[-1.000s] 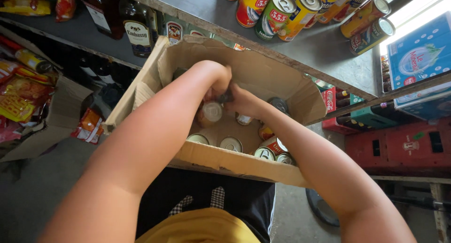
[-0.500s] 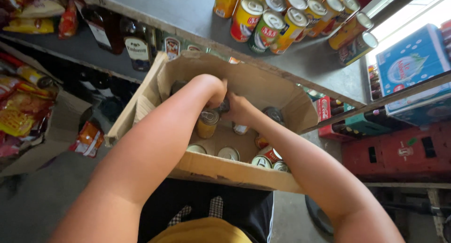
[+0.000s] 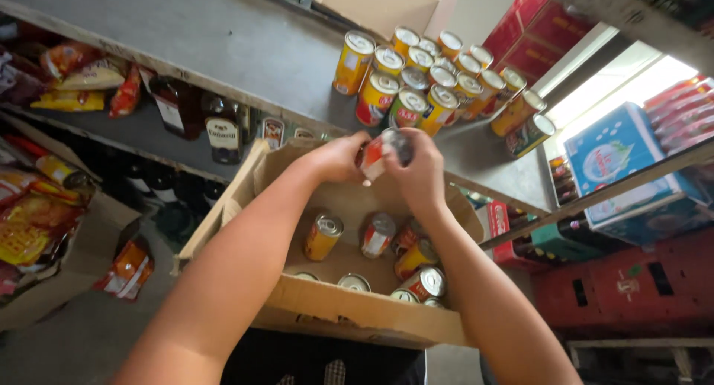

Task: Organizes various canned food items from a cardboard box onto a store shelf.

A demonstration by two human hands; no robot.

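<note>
Red-and-white printed metal, a silver end: that is the small cylindrical tin can (image 3: 385,151) both hands hold above the open brown cardboard box (image 3: 349,310). It sits tilted, its silver end turned up and to the right, its label side facing the left hand. Label detail is too blurred to describe beyond the colours.

Left hand (image 3: 338,158): fingers curled around the can's lower left side, thumb toward the camera, closed on it. Right hand (image 3: 420,169): fingers wrapped over the can's top and right side, also closed on it. Both hands touch the can and nearly meet around it.

Position of can: in the air, over the far edge of the box, just in front of the grey metal shelf (image 3: 223,50) and below the cluster of upright cans (image 3: 431,76) standing on that shelf. Those shelf cans are yellow, orange, red and green, with silver tops, packed close together.

Inside the box: several more tins (image 3: 372,240) on the bottom, some lying on their sides, some upright, loosely spread, with bare cardboard between them.

Surroundings: dark glass bottles (image 3: 219,128) on the lower shelf behind the box; bright orange and yellow snack packets (image 3: 37,221) at left; red plastic crates (image 3: 632,288) at right; a blue printed carton (image 3: 610,151) on the shelf above them.
</note>
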